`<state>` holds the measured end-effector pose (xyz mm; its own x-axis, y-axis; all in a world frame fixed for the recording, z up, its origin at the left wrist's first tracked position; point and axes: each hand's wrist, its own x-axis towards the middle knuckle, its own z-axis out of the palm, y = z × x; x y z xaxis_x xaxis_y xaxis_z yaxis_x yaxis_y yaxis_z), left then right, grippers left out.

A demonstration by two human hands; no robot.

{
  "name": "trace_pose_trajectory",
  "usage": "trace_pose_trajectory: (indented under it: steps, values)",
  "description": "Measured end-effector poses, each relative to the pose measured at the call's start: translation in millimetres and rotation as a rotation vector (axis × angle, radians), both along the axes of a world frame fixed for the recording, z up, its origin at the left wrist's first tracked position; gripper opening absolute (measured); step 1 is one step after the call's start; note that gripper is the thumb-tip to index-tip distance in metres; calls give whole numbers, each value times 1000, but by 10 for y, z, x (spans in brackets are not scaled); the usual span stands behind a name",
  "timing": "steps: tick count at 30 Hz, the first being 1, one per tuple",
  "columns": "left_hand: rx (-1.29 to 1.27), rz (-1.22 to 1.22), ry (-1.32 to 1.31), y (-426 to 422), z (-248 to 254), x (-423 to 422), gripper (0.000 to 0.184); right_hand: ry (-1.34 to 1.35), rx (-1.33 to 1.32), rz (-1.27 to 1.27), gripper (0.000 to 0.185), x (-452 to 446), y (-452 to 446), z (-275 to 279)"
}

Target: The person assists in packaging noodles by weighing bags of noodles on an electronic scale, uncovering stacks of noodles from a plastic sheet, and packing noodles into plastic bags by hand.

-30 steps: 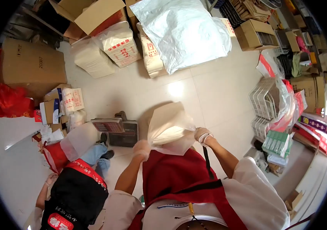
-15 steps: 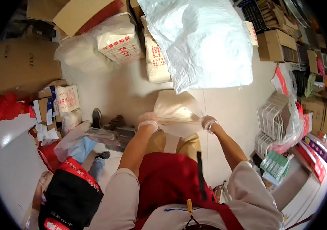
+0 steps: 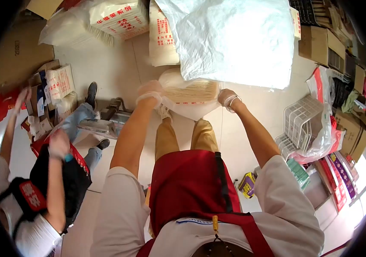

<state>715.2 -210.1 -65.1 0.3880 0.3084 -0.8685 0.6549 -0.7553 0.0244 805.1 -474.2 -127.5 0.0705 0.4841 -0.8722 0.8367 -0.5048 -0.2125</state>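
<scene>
Between my hands is a clear plastic bag (image 3: 187,110) around a cream-coloured stack of thin layers (image 3: 191,92), with red print on the near side. My left hand (image 3: 150,91), in a see-through glove, is closed on the left edge of the bag. On the opposite side my right hand (image 3: 227,98) grips the bag's right edge, a glove cuff at its wrist. The far end of the stack lies close to a large white plastic sheet (image 3: 234,43), which partly covers similar packs. My fingertips are mostly hidden.
Packs with red print (image 3: 118,19) stand at the far left, by a brown carton (image 3: 15,55). A co-worker (image 3: 41,192) is at lower left, near a metal device (image 3: 105,122) on the floor. White wire baskets (image 3: 303,124) and cartons (image 3: 322,45) line the right.
My hands and the bag have moved forward, towards the white sheet, and the layered stack now shows more plainly. The co-worker's arms have come into view.
</scene>
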Motion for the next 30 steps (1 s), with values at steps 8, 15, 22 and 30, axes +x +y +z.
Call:
trace_pose_trajectory:
  steps: [8,15,22,30]
  values:
    - [-10,-90,-13,-74,-62,-374,19,-16,-83,-170,21,-364,-211,145]
    - [-112,-248,-30,61,61,-190,18,26,-137,-396,22,-214,-71,441]
    - [-59,-209,-178,165,94,224,15,11,-34,-307,19,156,-14,26]
    - [105,-239,-246,133,-406,181,11,-176,45,353,30,254,22,94]
